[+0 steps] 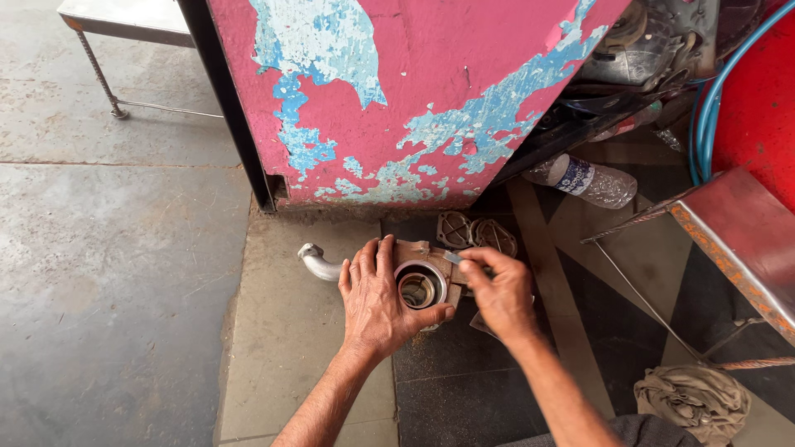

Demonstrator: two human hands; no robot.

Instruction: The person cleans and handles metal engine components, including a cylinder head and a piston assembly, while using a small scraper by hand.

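Left hand (377, 302) is laid flat, fingers spread, over a rusty brown cast-metal housing with a round bore (422, 277) at frame centre; thumb is hooked under the bore rim, so the part is pinned rather than clasped. Right hand (499, 291) is pinched shut on a thin flat grey metal blade (453, 257), tip set on the housing's top edge. A curved silver metal pipe elbow (315, 265) sticks out left of the housing.

Housing is judged heavy, rigid and gritty, not slippery; best held by the body around the bore, not by the elbow.

Just above, two round ribbed metal covers (474, 232) lie on the dark tiled floor (464, 389). Upper centre: peeling pink-and-blue painted panel (397, 91). Right of centre: clear plastic bottle (586, 181). Lower right: crumpled beige rag (694, 399).
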